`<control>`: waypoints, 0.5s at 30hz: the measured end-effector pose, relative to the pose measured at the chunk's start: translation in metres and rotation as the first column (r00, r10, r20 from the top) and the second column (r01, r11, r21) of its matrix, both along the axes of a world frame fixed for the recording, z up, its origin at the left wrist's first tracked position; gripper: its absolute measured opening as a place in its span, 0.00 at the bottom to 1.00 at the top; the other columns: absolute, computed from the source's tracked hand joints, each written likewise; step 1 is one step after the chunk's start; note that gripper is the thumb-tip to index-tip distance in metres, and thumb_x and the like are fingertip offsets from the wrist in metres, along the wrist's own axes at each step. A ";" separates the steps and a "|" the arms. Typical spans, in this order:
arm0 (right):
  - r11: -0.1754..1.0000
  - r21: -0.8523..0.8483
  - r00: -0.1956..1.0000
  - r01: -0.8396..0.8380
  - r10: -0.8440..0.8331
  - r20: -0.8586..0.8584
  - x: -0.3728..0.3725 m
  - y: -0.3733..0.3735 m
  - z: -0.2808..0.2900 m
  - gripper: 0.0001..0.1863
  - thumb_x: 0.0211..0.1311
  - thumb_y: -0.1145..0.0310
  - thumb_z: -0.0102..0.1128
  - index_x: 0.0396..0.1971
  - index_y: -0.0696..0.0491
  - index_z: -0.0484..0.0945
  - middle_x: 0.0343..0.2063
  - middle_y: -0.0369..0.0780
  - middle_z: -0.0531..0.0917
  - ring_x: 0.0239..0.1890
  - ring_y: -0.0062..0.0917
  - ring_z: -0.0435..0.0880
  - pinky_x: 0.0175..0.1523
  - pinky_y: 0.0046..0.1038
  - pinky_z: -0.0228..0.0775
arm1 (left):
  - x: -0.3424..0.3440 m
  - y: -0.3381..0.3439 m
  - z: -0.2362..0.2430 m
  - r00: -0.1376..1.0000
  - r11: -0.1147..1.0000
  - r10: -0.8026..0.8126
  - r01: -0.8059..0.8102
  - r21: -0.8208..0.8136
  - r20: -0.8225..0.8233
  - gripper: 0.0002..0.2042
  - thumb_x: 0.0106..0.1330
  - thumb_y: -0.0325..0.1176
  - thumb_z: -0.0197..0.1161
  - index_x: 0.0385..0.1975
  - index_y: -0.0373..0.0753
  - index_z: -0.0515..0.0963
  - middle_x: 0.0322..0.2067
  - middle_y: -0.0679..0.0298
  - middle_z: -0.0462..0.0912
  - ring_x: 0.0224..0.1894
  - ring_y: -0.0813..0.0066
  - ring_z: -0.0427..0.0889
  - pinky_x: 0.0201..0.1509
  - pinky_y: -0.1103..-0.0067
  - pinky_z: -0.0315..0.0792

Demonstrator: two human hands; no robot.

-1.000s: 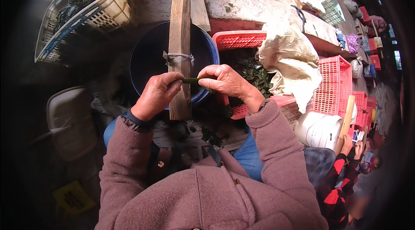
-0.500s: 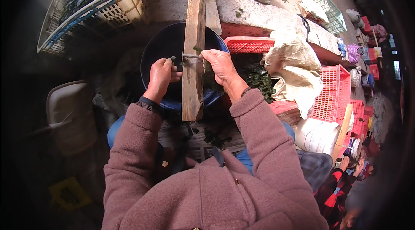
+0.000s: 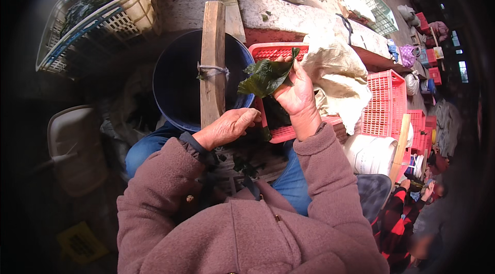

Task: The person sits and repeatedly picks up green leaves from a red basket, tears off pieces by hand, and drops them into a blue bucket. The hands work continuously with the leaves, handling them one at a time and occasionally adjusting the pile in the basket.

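Note:
My right hand [image 3: 300,100] is closed on a broad, dark green seaweed leaf [image 3: 262,79], raised above a red plastic crate [image 3: 282,133]. Curled into a loose fist, my left hand [image 3: 229,127] is at the near end of a wooden board [image 3: 212,31]. Whether its fingers hold anything is hidden. The board lies across a dark blue tub [image 3: 172,86], with a pale cord [image 3: 216,69] tied round its middle. More dark material sits inside the crate, partly covered by my right hand and a cream cloth sack [image 3: 337,65].
A cream crate of seaweed [image 3: 131,13] stands far left. A low concrete ledge [image 3: 180,8] runs behind the tub. Red crates [image 3: 379,104] and a white bucket [image 3: 368,154] are at right. Another person's red-and-black sleeve [image 3: 394,217] shows lower right. A grey plastic seat [image 3: 77,145] is at left.
Both hands have left the cord on the board. My right hand moved right and now holds up a seaweed leaf. My left hand came nearer and rightward, its fingers now curled.

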State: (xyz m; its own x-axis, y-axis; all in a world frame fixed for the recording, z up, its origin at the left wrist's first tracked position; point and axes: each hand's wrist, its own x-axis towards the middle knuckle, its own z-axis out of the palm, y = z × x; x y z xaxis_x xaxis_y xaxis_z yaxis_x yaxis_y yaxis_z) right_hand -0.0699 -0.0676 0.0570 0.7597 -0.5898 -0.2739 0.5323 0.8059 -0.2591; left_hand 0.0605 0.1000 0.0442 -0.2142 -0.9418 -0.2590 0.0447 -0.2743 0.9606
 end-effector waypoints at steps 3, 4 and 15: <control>1.000 0.024 1.000 -0.007 0.007 0.006 -0.005 0.018 -0.002 0.14 0.71 0.61 0.44 0.38 0.52 0.77 0.40 0.38 0.81 0.49 0.29 0.78 0.62 0.41 0.65 | -0.033 -0.008 -0.008 0.887 0.978 0.209 -0.181 0.105 -0.412 0.28 0.71 0.56 0.41 0.62 0.40 0.59 0.55 0.58 0.71 0.52 0.69 0.73 0.53 0.71 0.70; 0.998 0.066 1.000 0.004 -0.003 -0.008 -0.006 0.022 -0.003 0.13 0.70 0.61 0.45 0.38 0.52 0.77 0.40 0.38 0.81 0.49 0.30 0.78 0.62 0.41 0.65 | -0.038 -0.014 -0.011 0.798 0.953 0.299 -0.280 0.118 -0.524 0.26 0.72 0.53 0.43 0.61 0.41 0.59 0.53 0.60 0.72 0.50 0.71 0.73 0.53 0.72 0.71; 0.998 0.063 0.981 -0.005 0.017 -0.192 -0.020 0.031 -0.010 0.14 0.62 0.54 0.53 0.27 0.49 0.76 0.34 0.39 0.81 0.47 0.37 0.79 0.57 0.56 0.66 | -0.023 -0.046 -0.016 0.317 0.760 0.515 -0.598 0.253 -0.797 0.18 0.72 0.35 0.49 0.61 0.45 0.61 0.50 0.61 0.74 0.52 0.67 0.76 0.57 0.68 0.71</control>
State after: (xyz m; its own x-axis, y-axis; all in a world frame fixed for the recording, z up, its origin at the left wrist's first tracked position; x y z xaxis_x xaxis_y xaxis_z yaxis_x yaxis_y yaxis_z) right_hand -0.0902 -0.0362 0.0471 0.6958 -0.5590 -0.4509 0.4682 0.8292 -0.3055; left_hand 0.0372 0.0540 0.0285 0.3052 -0.9289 -0.2098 0.8852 0.1955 0.4221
